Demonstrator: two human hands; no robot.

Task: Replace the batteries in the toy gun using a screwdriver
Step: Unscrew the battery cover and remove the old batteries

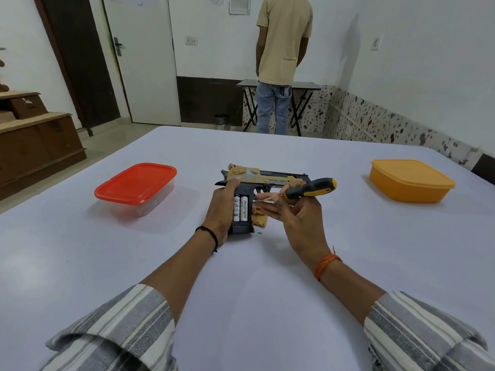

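A black and tan toy gun point(270, 178) lies flat on the white table point(241, 277), barrel pointing right. Its grip compartment is uncovered and shows two white batteries point(240, 208) side by side. My left hand point(221, 210) holds the grip from the left, thumb up near the hammer. My right hand point(297, 218) grips a black and yellow screwdriver point(312, 188), tip pointing left toward the trigger area, while its straight fingers touch the tan battery cover point(261, 219) lying just right of the grip. A tiny screw point(259, 232) lies on the table below the cover.
A clear box with a red lid point(135, 187) stands left of the gun. An orange lidded box point(411, 180) stands at the right. Beyond the table a person point(281, 62) stands facing away at a small folding table point(278, 85). Brown drawers point(37, 145) are at far left.
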